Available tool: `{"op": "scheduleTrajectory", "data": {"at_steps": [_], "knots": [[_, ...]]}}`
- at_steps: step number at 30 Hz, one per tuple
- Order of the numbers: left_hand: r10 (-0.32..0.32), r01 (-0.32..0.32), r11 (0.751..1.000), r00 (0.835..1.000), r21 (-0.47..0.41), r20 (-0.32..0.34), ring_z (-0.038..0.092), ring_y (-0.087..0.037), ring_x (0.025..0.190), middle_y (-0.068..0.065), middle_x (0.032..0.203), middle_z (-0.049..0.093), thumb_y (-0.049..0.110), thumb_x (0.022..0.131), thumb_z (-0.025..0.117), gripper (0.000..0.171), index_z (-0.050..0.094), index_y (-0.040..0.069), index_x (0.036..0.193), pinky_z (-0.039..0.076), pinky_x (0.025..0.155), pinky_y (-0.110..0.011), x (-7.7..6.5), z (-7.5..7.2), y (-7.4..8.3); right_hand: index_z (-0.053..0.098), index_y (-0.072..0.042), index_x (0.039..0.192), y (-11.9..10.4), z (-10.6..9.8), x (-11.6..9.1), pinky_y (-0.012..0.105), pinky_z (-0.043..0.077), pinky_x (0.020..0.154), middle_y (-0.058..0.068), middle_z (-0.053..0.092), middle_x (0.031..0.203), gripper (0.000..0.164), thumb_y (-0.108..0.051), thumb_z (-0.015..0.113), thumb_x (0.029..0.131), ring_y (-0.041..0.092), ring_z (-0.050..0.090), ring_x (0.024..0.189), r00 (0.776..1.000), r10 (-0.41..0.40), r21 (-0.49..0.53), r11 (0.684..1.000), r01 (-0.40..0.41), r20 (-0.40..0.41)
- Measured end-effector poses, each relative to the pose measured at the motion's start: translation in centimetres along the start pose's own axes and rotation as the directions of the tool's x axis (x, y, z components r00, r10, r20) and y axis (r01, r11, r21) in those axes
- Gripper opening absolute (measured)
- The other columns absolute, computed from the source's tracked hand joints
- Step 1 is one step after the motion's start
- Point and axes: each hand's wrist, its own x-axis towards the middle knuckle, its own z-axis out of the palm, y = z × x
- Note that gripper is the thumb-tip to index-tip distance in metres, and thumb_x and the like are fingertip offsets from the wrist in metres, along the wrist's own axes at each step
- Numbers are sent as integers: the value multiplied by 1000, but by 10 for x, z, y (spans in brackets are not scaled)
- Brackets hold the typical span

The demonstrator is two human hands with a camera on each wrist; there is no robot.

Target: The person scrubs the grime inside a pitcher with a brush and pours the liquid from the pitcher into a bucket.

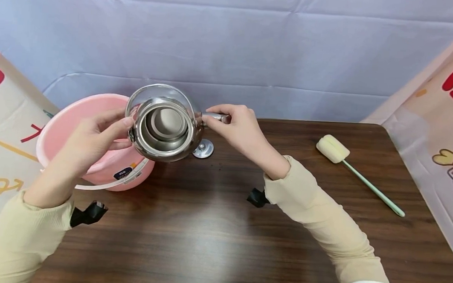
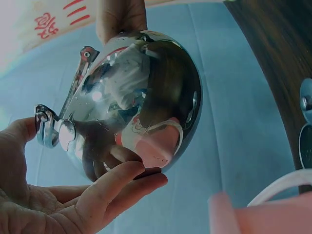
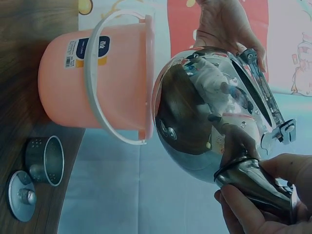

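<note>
A shiny stainless steel teapot (image 1: 169,157) is held up in both hands, tilted so its open mouth faces the head camera. My left hand (image 1: 90,140) supports its left side: the thumb lies by the handle's pivot, and the fingers spread under the rounded body in the left wrist view. My right hand (image 1: 244,127) grips the spout (image 3: 253,187) between thumb and fingers. The wire bail handle (image 1: 171,87) stands off the rim on the far side. In the head view the pot overlaps the right edge of a pink bucket (image 1: 110,166).
The bucket stands at the table's left with its white handle (image 1: 105,187) hanging down in front. On the table lie the round metal lid (image 1: 206,150) and a perforated strainer basket (image 3: 36,160). A sponge brush (image 1: 370,187) with a green handle lies at the right.
</note>
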Motion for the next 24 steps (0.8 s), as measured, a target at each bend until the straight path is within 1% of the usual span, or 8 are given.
{"op": "scheduleTrajectory", "data": {"at_steps": [4,7,9,12,15,19,24], "knots": [[-15,15,1000,1000,1,27,60,1,89,-7,120,52,30,95,46,53,36,-1,138,51,75,-20,2,8,-2,69,-13,104,5,-3,-5,24,32,48,0,41,53,27,-31,63,84,12,34,49,1000,14,-2,1000,-14,3],[-27,27,1000,999,-10,31,60,1,87,-13,121,51,30,95,47,55,34,-1,138,51,75,-20,4,15,-2,69,-12,103,10,-6,-8,24,32,48,-1,40,53,27,-30,64,84,12,34,49,1000,23,-14,1000,-23,2],[-41,43,999,998,-31,39,61,2,85,-18,123,51,30,94,48,57,32,-2,139,51,75,-20,5,19,-2,69,-11,103,13,-8,-10,24,32,48,-1,39,53,27,-29,64,84,12,34,49,999,33,-19,999,-33,0],[-63,67,995,996,-71,61,61,3,83,-24,129,45,29,94,49,60,27,-2,140,51,75,-19,8,26,-2,69,-11,104,19,-11,-13,24,32,48,-1,39,53,27,-29,64,84,12,35,49,999,50,-25,998,-51,-5],[-63,68,995,995,-69,75,61,3,83,-23,133,42,30,93,50,61,28,-1,141,51,75,-19,10,33,-3,69,-12,104,25,-14,-17,24,33,49,-1,38,53,27,-29,64,83,13,35,49,998,69,-32,997,-69,-13],[-57,61,997,995,-47,81,59,0,86,-20,132,45,31,93,51,59,32,0,139,51,76,-22,14,44,-3,70,-13,103,33,-18,-21,24,33,49,-3,37,53,27,-31,65,83,12,35,50,995,95,-52,994,-96,-19],[-69,79,992,993,-100,100,58,-4,91,-19,130,47,31,92,52,60,33,-2,138,51,78,-25,21,59,-9,70,-13,102,43,-24,-29,24,32,48,-3,37,53,27,-31,65,83,12,35,50,992,129,-63,990,-130,-11]]}}
